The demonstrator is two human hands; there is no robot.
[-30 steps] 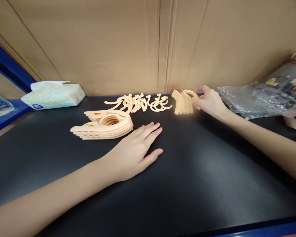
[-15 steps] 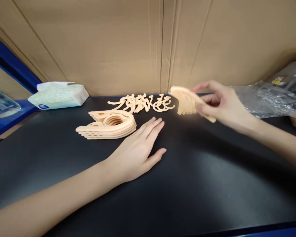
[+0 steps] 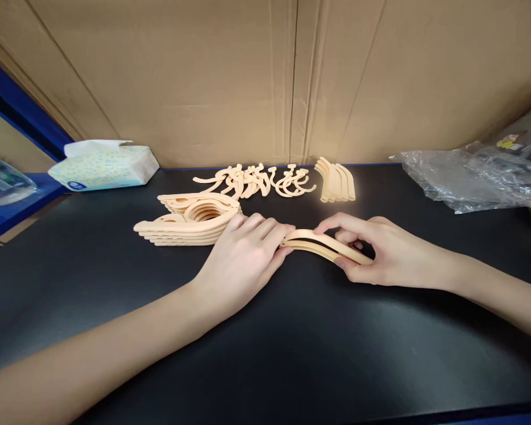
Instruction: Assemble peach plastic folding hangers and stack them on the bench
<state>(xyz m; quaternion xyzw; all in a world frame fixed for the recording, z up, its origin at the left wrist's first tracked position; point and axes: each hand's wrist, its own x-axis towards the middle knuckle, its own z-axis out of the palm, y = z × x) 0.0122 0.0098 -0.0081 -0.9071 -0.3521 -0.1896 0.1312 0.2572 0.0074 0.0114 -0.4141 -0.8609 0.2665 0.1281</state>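
Between my two hands is a curved beige hanger arm, showing as two strips with a dark gap between them; whether it is one piece or two I cannot tell. My left hand pinches its left end, which the fingers partly hide. At the other end, my right hand grips it with thumb and fingers. Just left of my left hand lies a stack of beige hanger frames. Beyond the hands are several loose beige hooks, and a row of more curved hanger arms stands to their right.
A tissue pack lies at the back left of the black table. Crumpled clear plastic bags lie at the back right. A cardboard wall rises behind the table, with a blue frame at left.
My right hand has come down and left from the row of hanger arms, bringing a curved piece. My left hand, spread on the table before, now has its fingers closed on the piece's end.
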